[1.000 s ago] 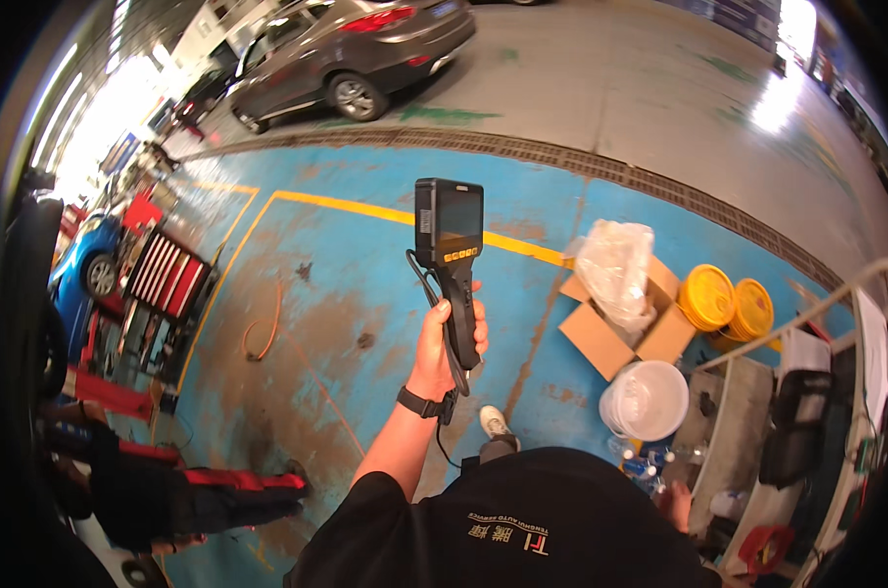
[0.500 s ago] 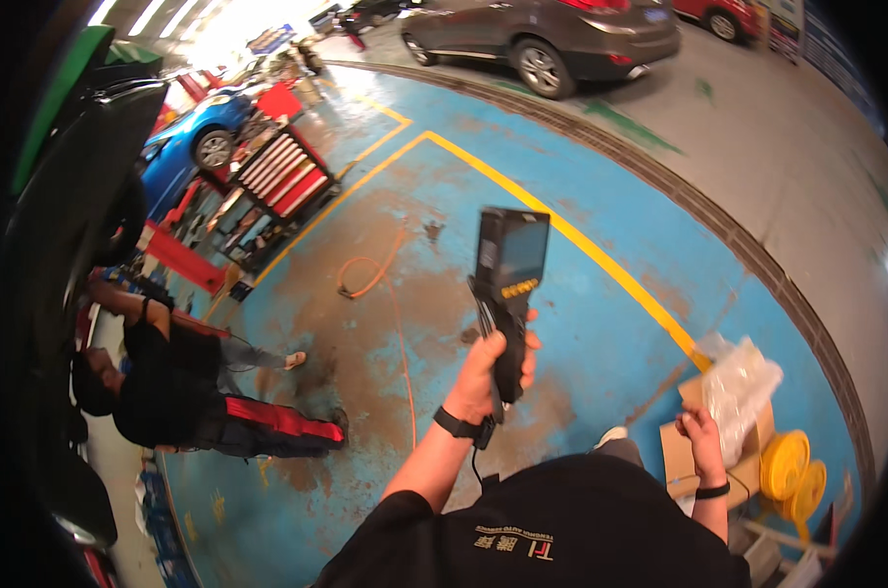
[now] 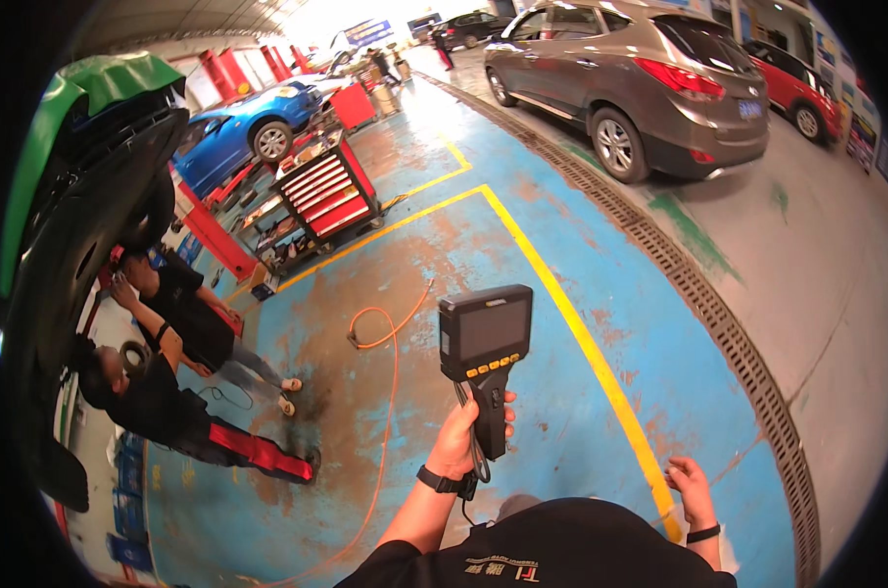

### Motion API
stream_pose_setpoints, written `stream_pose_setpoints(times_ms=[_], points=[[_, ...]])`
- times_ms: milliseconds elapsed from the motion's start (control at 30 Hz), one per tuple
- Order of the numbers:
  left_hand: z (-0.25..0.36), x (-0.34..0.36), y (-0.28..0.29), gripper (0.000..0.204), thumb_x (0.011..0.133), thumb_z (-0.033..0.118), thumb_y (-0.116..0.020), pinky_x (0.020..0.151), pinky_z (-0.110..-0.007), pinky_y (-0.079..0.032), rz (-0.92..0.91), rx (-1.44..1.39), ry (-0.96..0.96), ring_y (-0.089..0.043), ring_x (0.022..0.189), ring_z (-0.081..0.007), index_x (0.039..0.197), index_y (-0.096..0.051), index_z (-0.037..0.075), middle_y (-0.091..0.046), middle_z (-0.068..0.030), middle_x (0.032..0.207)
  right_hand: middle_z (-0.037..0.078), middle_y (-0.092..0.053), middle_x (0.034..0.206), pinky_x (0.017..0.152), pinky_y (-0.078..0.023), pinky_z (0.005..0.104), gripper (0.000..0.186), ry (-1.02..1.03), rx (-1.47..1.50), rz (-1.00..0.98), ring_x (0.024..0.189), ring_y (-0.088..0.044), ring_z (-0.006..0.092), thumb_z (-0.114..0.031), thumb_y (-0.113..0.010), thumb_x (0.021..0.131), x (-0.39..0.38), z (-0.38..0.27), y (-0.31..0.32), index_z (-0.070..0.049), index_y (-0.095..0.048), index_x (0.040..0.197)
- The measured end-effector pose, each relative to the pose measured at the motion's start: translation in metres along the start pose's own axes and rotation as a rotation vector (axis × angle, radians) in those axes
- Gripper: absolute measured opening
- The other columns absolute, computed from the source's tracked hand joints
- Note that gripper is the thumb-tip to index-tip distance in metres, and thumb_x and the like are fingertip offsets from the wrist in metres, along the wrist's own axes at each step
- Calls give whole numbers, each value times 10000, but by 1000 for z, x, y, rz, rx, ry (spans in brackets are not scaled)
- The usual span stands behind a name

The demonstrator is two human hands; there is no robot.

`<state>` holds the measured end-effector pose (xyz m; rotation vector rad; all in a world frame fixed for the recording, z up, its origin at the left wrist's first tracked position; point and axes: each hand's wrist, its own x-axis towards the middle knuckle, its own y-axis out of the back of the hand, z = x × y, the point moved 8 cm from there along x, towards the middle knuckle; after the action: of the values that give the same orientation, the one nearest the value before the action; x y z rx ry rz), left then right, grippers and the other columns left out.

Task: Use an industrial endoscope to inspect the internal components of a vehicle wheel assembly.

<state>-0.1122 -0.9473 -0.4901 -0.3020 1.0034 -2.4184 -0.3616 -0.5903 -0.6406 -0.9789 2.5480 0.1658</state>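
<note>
My left hand (image 3: 470, 426) is wrapped round the grip of a black handheld inspection device (image 3: 485, 330), held upright below the middle of the view, with a dark screen, a row of yellow buttons and a black cable hanging along its grip. A dark watch is on that wrist. My right hand (image 3: 689, 482) hangs at the lower right, beside a yellow floor line, with loosely bent fingers apart and nothing seen in them.
Two co-workers (image 3: 169, 412) stand at left by a raised dark vehicle (image 3: 47, 363) with a green cover. An orange hose (image 3: 395, 392) lies on the blue floor. Behind are a red tool cart (image 3: 321, 196), a blue car (image 3: 209, 147), a drain grate (image 3: 718, 333) and a brown car (image 3: 610, 88).
The view has swung left toward the co-workers and cart; the cardboard box and buckets have left it. The device now faces more toward the camera, and my right hand has come further into view.
</note>
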Motion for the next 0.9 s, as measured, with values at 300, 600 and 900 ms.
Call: stream_pose_setpoints(times_ms=[300, 600, 900], points=[[-17, 162, 35, 830, 838, 505, -729, 730, -309, -566, 22, 128, 194, -656, 935, -185, 1396, -430, -31, -584, -186, 1274, 102, -640, 1164, 976, -478, 335, 441, 90, 204, -817, 1109, -603, 186, -88, -659, 906, 233, -225, -240, -12, -518, 1317], [46, 435, 72, 651, 934, 414, -630, 769, -278, -556, -127, 76, 274, -653, 958, -179, 1398, -449, -4, -598, -166, 1259, 112, -638, 1220, 984, -479, 416, 359, 204, 518, -897, 1118, -614, 232, -176, -653, 947, 440, -376, -320, 8, -572, 1245], [94, 696, 189, 389, 980, 172, -489, 833, -331, -529, 27, 96, 515, -653, 903, -155, 1325, -494, -8, -681, -94, 1097, 80, -670, 1080, 773, -569, 360, 269, 459, 719, -343, 909, -677, 194, -270, -535, 1016, 728, -497, -268, -49, -559, 1166]])
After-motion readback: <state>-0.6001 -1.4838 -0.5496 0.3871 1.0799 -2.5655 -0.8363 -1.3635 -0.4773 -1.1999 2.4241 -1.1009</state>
